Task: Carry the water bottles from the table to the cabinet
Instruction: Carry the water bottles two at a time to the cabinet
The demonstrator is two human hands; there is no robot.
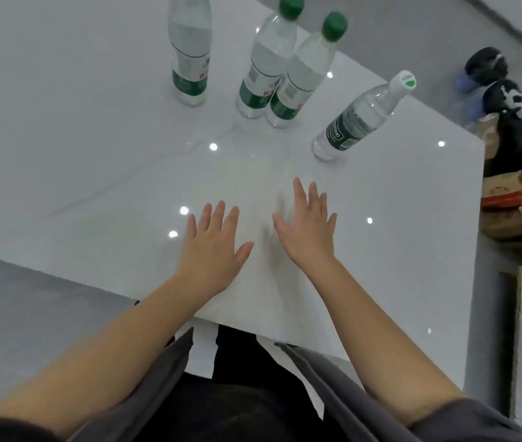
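Note:
Several clear water bottles with green labels stand on a glossy white table (93, 173). One bottle (189, 55) is at the far left, its cap out of frame. Two green-capped bottles (269, 62) (304, 74) stand touching in the middle. A bottle with a white cap (358, 119) stands nearest the right edge. My left hand (213, 247) and my right hand (305, 224) hover flat over the near part of the table, fingers spread, holding nothing, well short of the bottles. No cabinet is in view.
Past the table's right edge sit cardboard boxes (514, 212) with dark items (508, 122) piled on them. The table's near edge runs diagonally in front of my body, with grey floor (30, 314) at the left.

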